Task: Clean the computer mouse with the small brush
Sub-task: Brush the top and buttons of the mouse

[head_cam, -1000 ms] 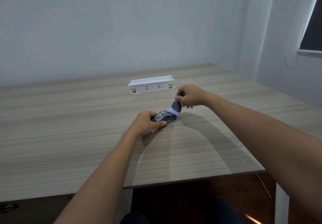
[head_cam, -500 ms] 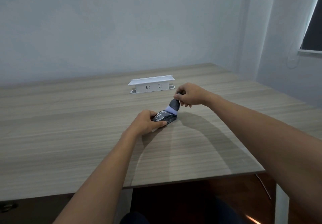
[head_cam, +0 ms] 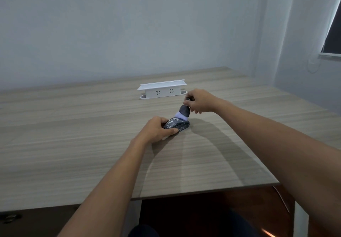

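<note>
Our left hand (head_cam: 156, 130) clamps the computer mouse (head_cam: 177, 124) near the socket box (head_cam: 162, 89); our right hand (head_cam: 200, 101) pinches the small brush (head_cam: 183, 113). Mouse looks light, slick: we pin its sides. Bristles seem soft.

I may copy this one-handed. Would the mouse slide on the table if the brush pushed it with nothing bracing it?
Probably. The mouse looks small with a glossy shell, and the table looks smooth, so it likely slides easily. The left hand grips its near end while the brush bears on the far end, which suggests bracing helps. It looks low and wide, so tipping seems unlikely.
</note>
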The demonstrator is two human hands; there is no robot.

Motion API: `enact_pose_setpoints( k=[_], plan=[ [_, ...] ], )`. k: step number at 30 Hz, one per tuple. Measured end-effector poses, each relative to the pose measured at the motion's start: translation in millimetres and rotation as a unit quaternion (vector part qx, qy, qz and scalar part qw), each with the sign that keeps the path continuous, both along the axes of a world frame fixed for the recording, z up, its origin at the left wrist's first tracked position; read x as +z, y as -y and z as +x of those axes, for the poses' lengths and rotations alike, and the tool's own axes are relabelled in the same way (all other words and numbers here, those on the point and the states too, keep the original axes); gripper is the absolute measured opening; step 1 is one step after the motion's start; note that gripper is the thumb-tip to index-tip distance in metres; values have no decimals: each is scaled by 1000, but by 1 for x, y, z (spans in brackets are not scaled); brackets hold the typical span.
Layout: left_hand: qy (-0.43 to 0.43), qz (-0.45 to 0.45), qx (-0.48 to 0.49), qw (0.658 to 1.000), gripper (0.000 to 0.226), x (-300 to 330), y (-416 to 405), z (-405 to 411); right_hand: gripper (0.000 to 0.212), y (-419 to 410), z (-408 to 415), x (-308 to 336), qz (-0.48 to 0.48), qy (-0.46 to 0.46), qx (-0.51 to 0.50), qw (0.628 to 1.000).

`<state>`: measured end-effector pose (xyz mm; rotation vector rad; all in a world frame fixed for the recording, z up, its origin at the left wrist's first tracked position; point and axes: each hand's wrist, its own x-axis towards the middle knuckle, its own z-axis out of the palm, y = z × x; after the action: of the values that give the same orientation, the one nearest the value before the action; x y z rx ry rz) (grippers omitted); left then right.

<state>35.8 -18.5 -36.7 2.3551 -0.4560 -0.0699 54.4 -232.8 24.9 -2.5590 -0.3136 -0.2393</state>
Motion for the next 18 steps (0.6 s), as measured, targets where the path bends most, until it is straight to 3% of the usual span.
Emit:
enact_pose_setpoints(
  k=[5,10,18],
  plan=[
    [2,-1,-3,1000,34,0,-1,1,14,5,3,-3,-21,-5,-18,1000],
    [-2,-5,-13,1000,33,1,-1,1,12,-1,3,2,51,-14,39,998],
    [-2,-10,-15,1000,32,-1,-2,2,19,9,1,-5,-49,3,-18,999]
  ],
)
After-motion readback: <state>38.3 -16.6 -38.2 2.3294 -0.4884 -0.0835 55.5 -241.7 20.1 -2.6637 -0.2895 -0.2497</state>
